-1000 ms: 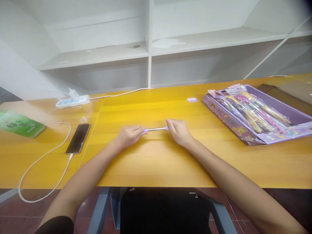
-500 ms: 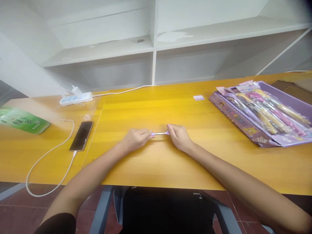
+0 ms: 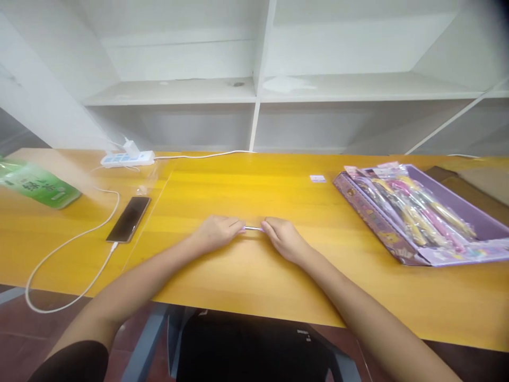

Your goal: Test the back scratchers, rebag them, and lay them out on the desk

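A thin pen-like item [image 3: 253,228] with a silvery middle and purple ends spans the gap between my two hands, low over the yellow table. My left hand [image 3: 218,232] is closed around its left end. Its right end is pinched by my right hand [image 3: 284,237], thumb on the near side. Fingers cover most of both ends, so the full shape is hidden.
On the right, a purple display box [image 3: 369,223] holds several wrapped pens; a small card [image 3: 317,179] lies beside it. A phone [image 3: 129,219] on a white cable, a power strip [image 3: 127,158] and a green bottle [image 3: 43,185] are left. White shelves [image 3: 178,93] stand behind.
The head view has tilted and shifted, so the scene sits differently in the picture. Both hands still hold the item, and slightly less of its middle shows between them.
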Motion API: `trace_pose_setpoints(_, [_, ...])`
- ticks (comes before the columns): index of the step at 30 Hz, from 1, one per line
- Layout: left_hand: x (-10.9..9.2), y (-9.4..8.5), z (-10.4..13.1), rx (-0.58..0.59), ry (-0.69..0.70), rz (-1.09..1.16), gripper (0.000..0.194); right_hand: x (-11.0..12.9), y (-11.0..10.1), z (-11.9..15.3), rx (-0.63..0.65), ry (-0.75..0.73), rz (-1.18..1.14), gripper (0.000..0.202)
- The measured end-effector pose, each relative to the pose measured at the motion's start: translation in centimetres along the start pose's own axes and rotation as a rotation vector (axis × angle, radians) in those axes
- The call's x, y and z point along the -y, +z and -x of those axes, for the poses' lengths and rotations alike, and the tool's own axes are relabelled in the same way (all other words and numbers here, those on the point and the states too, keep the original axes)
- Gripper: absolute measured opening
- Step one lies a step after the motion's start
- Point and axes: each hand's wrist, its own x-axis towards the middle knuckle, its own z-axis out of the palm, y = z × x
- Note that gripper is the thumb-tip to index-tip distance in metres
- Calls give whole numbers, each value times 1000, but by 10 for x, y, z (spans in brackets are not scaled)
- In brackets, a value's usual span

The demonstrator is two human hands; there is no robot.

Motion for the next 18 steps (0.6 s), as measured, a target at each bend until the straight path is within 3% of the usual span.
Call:
trace_pose_setpoints(6, [-9,-10,-15,336,-121,-104,22,13,-1,-7,90,-115,531,29])
trace_pose_setpoints(12, [-14,-17,-28,399,-207,-72,36,42,10,-28,265,66,639,27])
trace_pose_setpoints(15, [9,-34,-5,422,-136,-120,35,34,-11,-14,285,111,635,22])
trace_pose_setpoints(18, [49,-64,55,452,-134,-188,32,-6,-56,39,278,171,646,21])
